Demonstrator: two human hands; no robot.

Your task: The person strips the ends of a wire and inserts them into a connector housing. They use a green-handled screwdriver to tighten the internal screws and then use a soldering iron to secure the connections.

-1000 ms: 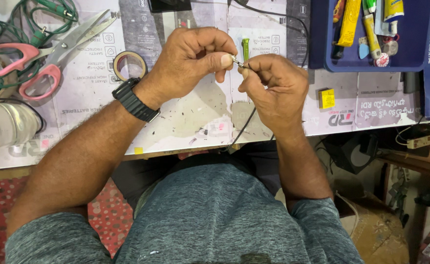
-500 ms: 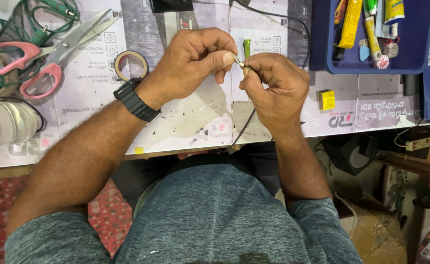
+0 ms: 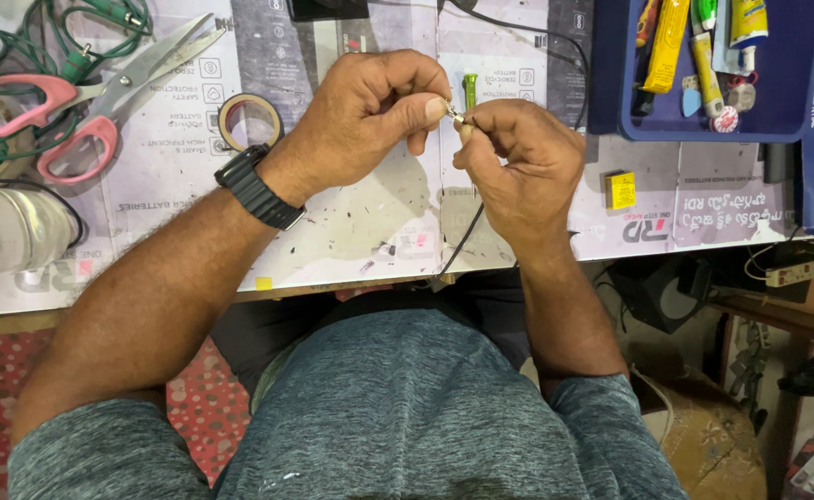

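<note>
Small metal connector, a silvery tip barely visible between fingertips, sits pinched at the upper centre of the frame, where the person's two hands meet above the bench. The left hand, coming in from the lower left with a black wristwatch on its wrist, is curled closed, thumb and forefinger gripping one side of the tiny part. The right hand, rising from the lower right, is likewise closed, its thumb and forefinger clamped on the other side, fingertips of both hands nearly touching. A thin black cable runs down from under the right hand toward the bench's near edge; whether it joins the connector cannot be told. Just above the hands stands a small green plug. At the upper left of the frame lie pink-handled scissors beside coiled green wires, with a roll of tape between the scissors and the left hand. A blue tray holding tubes and tools fills the upper right, and a small yellow block lies just right of the right hand. The bench is covered with printed paper sheets, speckled with dark debris.
</note>
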